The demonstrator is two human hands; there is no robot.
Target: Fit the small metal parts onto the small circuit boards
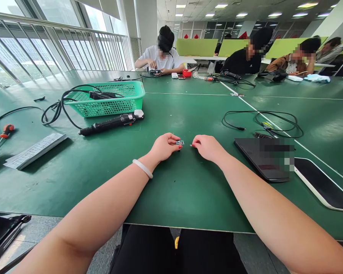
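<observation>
Over the middle of the green table, my left hand (pixel 166 146) pinches a small metallic, patterned piece (pixel 180 142) between thumb and fingers. A white bangle (pixel 143 168) circles that wrist. Just to the right, with a narrow gap between, my right hand (pixel 206 147) is closed on a tiny thin item (pixel 191 145) at its fingertips, too small to name. The two held pieces do not touch.
A black electric screwdriver (pixel 111 123) lies before a green basket (pixel 110 110). At left are a paper stack (pixel 37 152) and an orange-handled screwdriver (pixel 7 131). Right stand a black case (pixel 254 158), a phone (pixel 326 182) and a coiled cable (pixel 298 127). People sit across the table (pixel 171 108).
</observation>
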